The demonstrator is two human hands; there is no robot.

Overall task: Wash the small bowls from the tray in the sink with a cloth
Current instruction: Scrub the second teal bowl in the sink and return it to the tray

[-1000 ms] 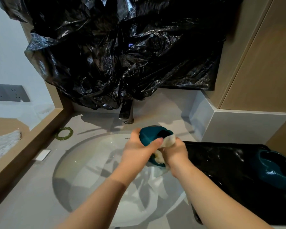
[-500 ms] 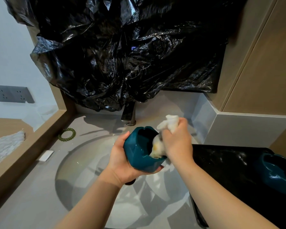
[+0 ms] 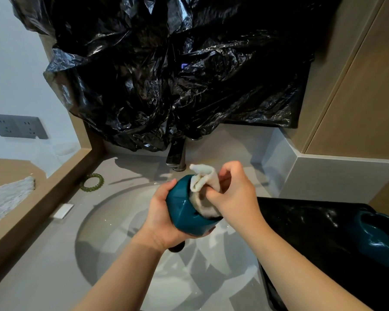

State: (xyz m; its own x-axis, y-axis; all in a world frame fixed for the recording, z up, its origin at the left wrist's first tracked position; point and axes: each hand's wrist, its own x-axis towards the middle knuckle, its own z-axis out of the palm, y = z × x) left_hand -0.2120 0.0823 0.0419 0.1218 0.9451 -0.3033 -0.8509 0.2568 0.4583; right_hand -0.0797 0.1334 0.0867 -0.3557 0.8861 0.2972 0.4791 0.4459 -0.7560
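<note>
Over the round white sink (image 3: 112,254), my left hand (image 3: 161,218) grips a small teal faceted bowl (image 3: 184,212) from its left side, tilted so its mouth faces right. My right hand (image 3: 234,194) holds a white cloth (image 3: 202,182) bunched in its fingers and pushed into the bowl's mouth; one end of the cloth sticks up above the rim. A second teal bowl (image 3: 377,234) sits on the black tray (image 3: 305,234) at the right.
The dark faucet (image 3: 176,153) stands just behind the bowl, under crumpled black plastic sheeting (image 3: 166,75) covering the wall. A green beaded ring (image 3: 92,181) and a small white bar (image 3: 63,211) lie on the grey counter at the left. A grey wall ledge (image 3: 337,178) rises behind the tray.
The bowl has turned in my left hand, from mouth away to mouth facing right. My right hand has worked the cloth into the bowl, and its loose end now sticks up.
</note>
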